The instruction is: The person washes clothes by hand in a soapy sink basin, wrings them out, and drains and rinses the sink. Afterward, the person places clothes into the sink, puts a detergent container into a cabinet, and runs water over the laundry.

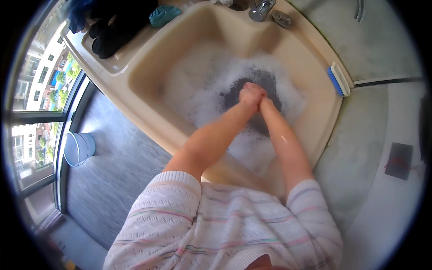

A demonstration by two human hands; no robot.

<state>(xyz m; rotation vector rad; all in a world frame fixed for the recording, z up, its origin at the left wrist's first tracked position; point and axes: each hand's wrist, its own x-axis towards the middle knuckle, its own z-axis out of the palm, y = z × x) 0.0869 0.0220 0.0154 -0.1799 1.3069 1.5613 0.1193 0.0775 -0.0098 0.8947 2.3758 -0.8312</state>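
My left hand (250,94) and my right hand (263,101) are pressed together over the sink, fingers closed. Whatever lies between them, if anything, is hidden. Both forearms reach down into the beige sink (146,67), and the right one looks wet. Beneath the hands is a dark grey patch (264,81) ringed by white suds (191,72). Whether that patch is dark water or submerged cloth I cannot make out.
A metal tap (261,10) and a round metal drain piece (281,19) sit at the back rim. On the right ledge rests a blue-bristled brush (338,80). Dark clothes (119,29) and a teal cloth (164,16) lie at the back left. A light-blue bucket (79,148) stands on the floor.
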